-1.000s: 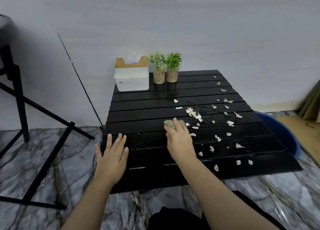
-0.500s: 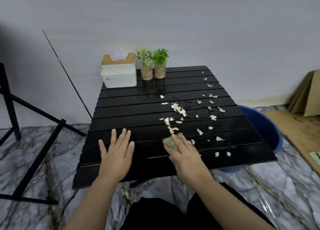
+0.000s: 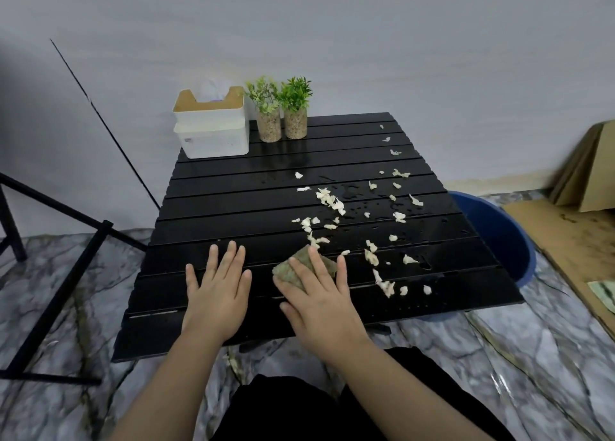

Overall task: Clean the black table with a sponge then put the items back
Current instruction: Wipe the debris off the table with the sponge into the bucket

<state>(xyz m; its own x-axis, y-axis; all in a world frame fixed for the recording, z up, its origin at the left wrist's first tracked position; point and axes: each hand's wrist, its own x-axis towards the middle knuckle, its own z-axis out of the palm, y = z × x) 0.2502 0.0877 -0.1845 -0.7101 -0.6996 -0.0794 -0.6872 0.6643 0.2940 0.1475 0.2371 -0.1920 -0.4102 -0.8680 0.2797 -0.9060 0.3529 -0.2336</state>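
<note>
Since a second ago, sponge (image 3: pixel 290 269) slid back toward bench (image 3: pixel 233 207) front edge. Right hand (image 3: pixel 321 302) lies flat on sponge, grip open, pressing. Left hand (image 3: pixel 216 291) lies flat left of sponge, grip open, empty. Scraps (image 3: pixel 329 201) lie right of sponge, so keep pressure even and sweep them toward tub (image 3: pixel 499 241).

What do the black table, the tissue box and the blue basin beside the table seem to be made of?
Black table: long slats with a glossy wet sheen, perhaps painted metal or wood; the look leaves it open.
Tissue box: matte white body, probably plastic; its tan lid looks like wood or bamboo.
Blue basin: smooth curved wall of even colour, likely plastic.
</note>
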